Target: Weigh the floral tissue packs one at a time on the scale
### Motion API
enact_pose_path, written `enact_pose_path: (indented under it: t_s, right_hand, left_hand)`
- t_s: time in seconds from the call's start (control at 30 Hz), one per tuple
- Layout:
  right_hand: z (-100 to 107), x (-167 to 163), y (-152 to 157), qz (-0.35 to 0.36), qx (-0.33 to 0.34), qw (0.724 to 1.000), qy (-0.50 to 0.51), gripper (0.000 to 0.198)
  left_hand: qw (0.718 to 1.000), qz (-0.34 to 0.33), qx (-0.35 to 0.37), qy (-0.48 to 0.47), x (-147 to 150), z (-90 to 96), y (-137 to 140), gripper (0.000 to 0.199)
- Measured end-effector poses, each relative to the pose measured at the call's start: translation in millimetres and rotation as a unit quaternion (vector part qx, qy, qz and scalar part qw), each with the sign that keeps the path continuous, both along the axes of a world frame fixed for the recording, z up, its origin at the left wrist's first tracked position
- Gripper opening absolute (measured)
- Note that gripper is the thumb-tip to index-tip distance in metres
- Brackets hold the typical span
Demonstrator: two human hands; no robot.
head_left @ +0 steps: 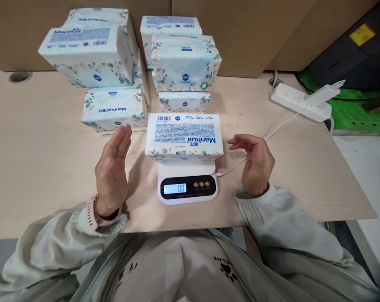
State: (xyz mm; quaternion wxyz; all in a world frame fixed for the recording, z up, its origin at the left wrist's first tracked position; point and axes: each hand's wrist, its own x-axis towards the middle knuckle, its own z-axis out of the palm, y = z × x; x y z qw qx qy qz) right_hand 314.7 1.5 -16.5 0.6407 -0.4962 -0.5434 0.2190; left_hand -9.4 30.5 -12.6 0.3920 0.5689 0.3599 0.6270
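A tissue pack (183, 136) with blue print and a floral edge rests on a white digital kitchen scale (186, 169). On the scale's lit display (175, 188) the reading is 0.0. To the left of the pack, my left hand (112, 167) is held upright with its fingers stretched out, touching nothing. Off the pack's right side, my right hand (254, 161) has its fingers extended toward it, with a gap between. Neither hand holds anything.
Stacked tissue packs stand behind, one group at the left (89, 58) and another in the middle (185, 63). A white cable (282, 125) runs from the scale to a power strip (303, 100) at the right. Cardboard (234, 37) lines the back of the table (35, 159).
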Motion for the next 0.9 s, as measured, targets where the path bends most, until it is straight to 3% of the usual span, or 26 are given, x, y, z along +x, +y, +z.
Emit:
enact_pose_path:
  t_s: [0.47, 0.9]
  right_hand:
    - [0, -3, 1, -0.052, 0.033, 0.998, -0.010, 0.055]
    - [13, -4, -6, -0.066, -0.013, 0.998, -0.016, 0.059]
  left_hand:
    - [0.998, -0.033, -0.060, -0.008, -4, 3.6, -4, 0.062]
    - [0.998, -0.014, -0.063, 0.006, 1, 7.3, -11, 0.060]
